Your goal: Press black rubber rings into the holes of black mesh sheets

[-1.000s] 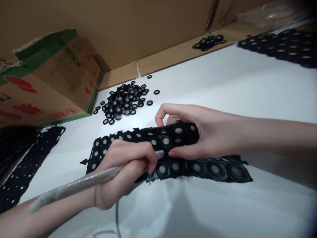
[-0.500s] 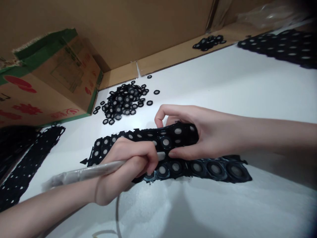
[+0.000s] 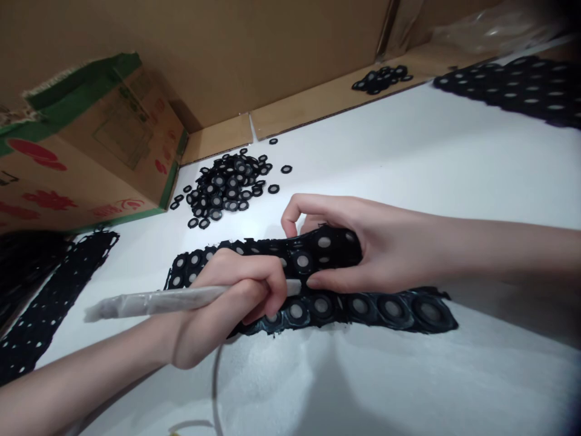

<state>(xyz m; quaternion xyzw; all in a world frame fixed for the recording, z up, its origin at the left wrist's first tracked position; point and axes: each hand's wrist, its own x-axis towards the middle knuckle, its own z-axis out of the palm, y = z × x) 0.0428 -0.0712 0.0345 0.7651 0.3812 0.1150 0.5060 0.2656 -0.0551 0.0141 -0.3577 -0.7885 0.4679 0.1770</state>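
Observation:
Fingers of my left hand [image 3: 240, 281] are wrapped round a pale, pen-like stick covered in clear plastic [image 3: 145, 303]. Its tip rests at the black rubber sheet [image 3: 358, 306], close to my right thumb. Rows of round rings with pale centres are moulded into the sheet, which lies on the white table. My right hand [image 3: 385, 245] grips a raised, bent strip of that sheet between thumb and fingers. Its fingertips behind the strip are partly hidden. Beyond the sheet lies a pile of loose black rings [image 3: 231, 184].
A cardboard box with green edges [image 3: 122, 139] stands at the left. Perforated black sheet [image 3: 59, 297] lies below it. A small heap of black rings [image 3: 381, 79] sits at the cardboard wall's foot, and another ringed sheet [image 3: 526, 88] lies far right.
The rear end of the wrapped stick has risen, so it lies more level. My left hand has shifted slightly left. The right hand keeps its grip on the sheet, almost unmoved.

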